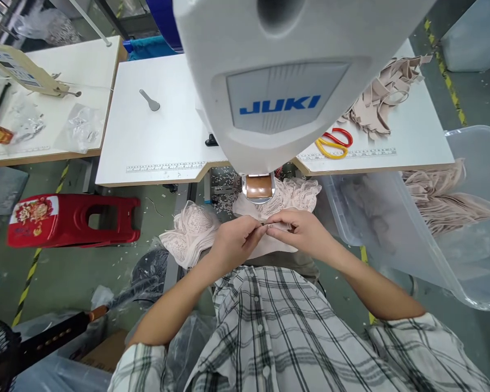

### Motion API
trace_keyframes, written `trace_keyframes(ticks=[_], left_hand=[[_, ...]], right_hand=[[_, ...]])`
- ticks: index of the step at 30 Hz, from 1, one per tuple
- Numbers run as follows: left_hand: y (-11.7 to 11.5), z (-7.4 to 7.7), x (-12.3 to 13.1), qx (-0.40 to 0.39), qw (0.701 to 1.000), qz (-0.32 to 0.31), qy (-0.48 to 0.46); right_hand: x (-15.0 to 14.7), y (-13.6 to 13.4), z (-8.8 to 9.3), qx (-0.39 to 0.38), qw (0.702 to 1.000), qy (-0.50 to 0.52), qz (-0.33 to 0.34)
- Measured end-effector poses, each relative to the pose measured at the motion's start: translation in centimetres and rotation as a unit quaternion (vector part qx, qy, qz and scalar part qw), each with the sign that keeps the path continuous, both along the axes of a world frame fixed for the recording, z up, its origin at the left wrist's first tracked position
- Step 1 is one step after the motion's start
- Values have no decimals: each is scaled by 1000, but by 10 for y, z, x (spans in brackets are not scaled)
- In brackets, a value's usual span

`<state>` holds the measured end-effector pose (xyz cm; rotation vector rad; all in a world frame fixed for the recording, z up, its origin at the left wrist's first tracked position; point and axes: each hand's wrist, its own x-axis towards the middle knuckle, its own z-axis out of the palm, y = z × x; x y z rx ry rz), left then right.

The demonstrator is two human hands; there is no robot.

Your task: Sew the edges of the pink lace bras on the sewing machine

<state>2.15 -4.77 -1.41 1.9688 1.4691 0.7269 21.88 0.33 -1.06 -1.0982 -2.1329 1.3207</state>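
Observation:
My left hand [239, 239] and my right hand [294, 231] meet in front of me, just below the head of the white JUKI sewing machine [277, 103]. Both pinch the edge of a pale pink fabric piece [275, 247] between thumb and forefinger, their fingertips almost touching. The fabric hangs down towards my lap. Beyond my fingers, pale pink lace fabric [296, 193] is heaped under the machine head. A second bundle of lace fabric [196, 231] lies to the left of my left hand. The machine head hides whatever is directly beneath it.
Red and yellow scissors [335, 144] and beige fabric strips [387, 95] lie on the white table [159, 147]. At right stands a clear plastic bin [396, 239] with folded beige pieces. A red stool [73, 220] and a fan [44, 340] are at left.

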Motion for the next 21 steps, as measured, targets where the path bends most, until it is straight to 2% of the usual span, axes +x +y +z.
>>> trace_keyframes(ticks=[3, 5, 7, 9, 10, 12, 15, 18, 21], left_hand=[[0, -2, -1, 7, 1000, 0, -14], [2, -1, -4, -21, 999, 1, -47], [4, 2, -8, -49, 995, 6, -81], [5, 6, -12, -60, 993, 9, -98], [5, 9, -14, -61, 993, 8, -98], [4, 14, -16, -65, 994, -4, -87], [4, 23, -17, -64, 996, -22, -61], [6, 29, -16, -48, 997, -31, -51], [8, 32, -17, -36, 997, -36, -63]], right_hand=[[1, 6, 5, -43, 999, 23, 19], [3, 11, 4, -94, 994, 59, -19], [5, 15, 0, -143, 979, 117, -91], [6, 19, -5, -152, 971, 149, -113], [5, 19, -6, -130, 976, 148, -88], [3, 18, -8, -39, 993, 114, 6], [-3, 12, -7, 97, 985, 63, 126], [-7, 9, -4, 154, 973, 49, 166], [-9, 8, -1, 208, 964, 56, 156]])
